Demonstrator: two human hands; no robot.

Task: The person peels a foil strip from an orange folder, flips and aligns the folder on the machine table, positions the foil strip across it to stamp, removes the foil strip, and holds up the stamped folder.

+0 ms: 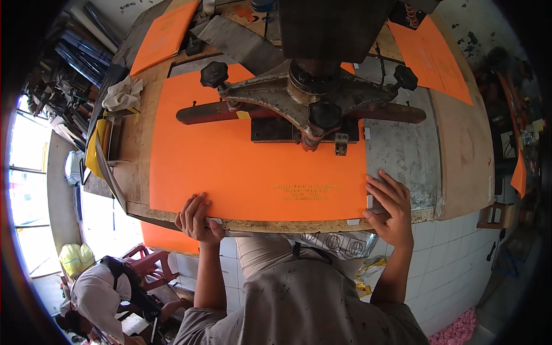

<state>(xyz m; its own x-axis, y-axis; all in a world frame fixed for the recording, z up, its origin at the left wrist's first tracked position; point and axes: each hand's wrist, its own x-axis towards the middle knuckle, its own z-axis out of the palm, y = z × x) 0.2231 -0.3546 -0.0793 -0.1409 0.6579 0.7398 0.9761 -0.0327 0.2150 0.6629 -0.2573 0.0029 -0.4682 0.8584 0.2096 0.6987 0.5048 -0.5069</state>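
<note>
1. Your orange sheet [230,172] runs under the press [302,95], its near edge nearly at the table's [133,172] front.
2. Nearer than the press, your left hand [198,219] curls at that edge, pinch unclear; your right hand [392,210], digits spread, touches the right edge.
3. Metal plate [405,158] lies open right of the press; its crossbar [201,113] overhangs the sheet.
4. Orange stack [164,37]: left beyond the press.

Both hands [197,219] [392,208] rest at an orange sheet [218,167].

A window [29,144] glares white (one wall [480,23] is blotched).
</note>
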